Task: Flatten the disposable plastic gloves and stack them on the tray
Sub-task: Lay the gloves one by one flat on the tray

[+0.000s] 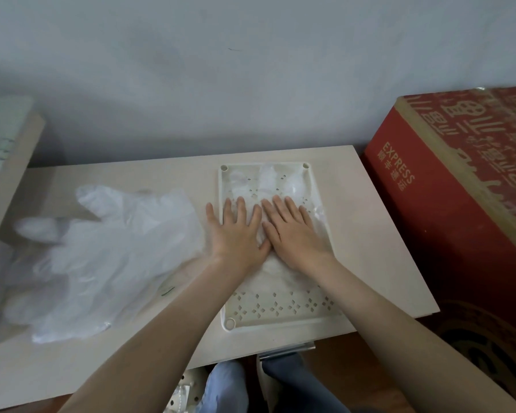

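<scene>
Both hands flat, fingers straight: left hand (pixel 237 231) and right hand (pixel 292 234) side by side, thumbs touching, pressing glove (pixel 268 186) on tray (pixel 283 318) near table (pixel 370 234) right edge. Loose glove pile (pixel 108 251) toward left edge.

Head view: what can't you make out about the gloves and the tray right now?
Head view only:
- Gloves on the tray: count unknown; clear layers overlap, and the left hand and right hand cover the middle.
- Loose glove pile on the table: count unknown; blurred, translucent, cut off by the left edge.
</scene>
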